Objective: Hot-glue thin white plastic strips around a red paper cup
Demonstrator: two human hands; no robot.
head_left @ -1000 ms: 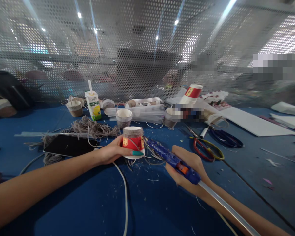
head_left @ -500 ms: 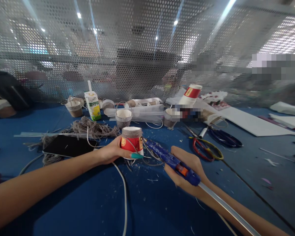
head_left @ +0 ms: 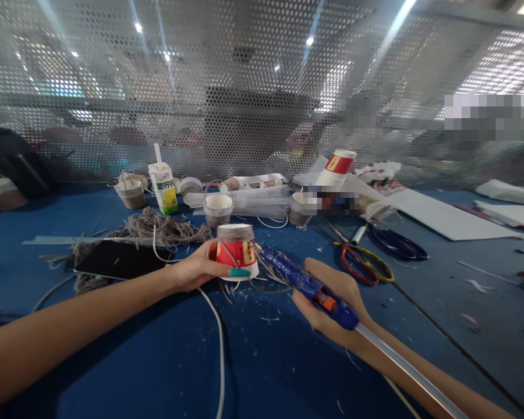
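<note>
My left hand (head_left: 201,266) is wrapped round a red and white paper cup (head_left: 237,254), its thumb across the front. Grey cord (head_left: 236,232) winds round the cup's upper part, and a loose strand hangs across the red label. My right hand (head_left: 332,297) grips a blue glue gun (head_left: 294,274) with a clear glue stick (head_left: 402,361) out of its rear end. The gun's nozzle points left, close to the cup's right side; whether it touches cannot be made out.
Behind lie a bundle of grey cord (head_left: 168,226), a black phone (head_left: 120,259), a drink carton (head_left: 163,189) and a cord-wrapped cup with handle (head_left: 218,210). Scissors (head_left: 360,265) and white board (head_left: 454,216) lie right. A white cable (head_left: 220,343) crosses the front.
The cup has turned slightly in my left hand, so more of the label's gold panel shows. My right hand and the glue gun have barely moved.
</note>
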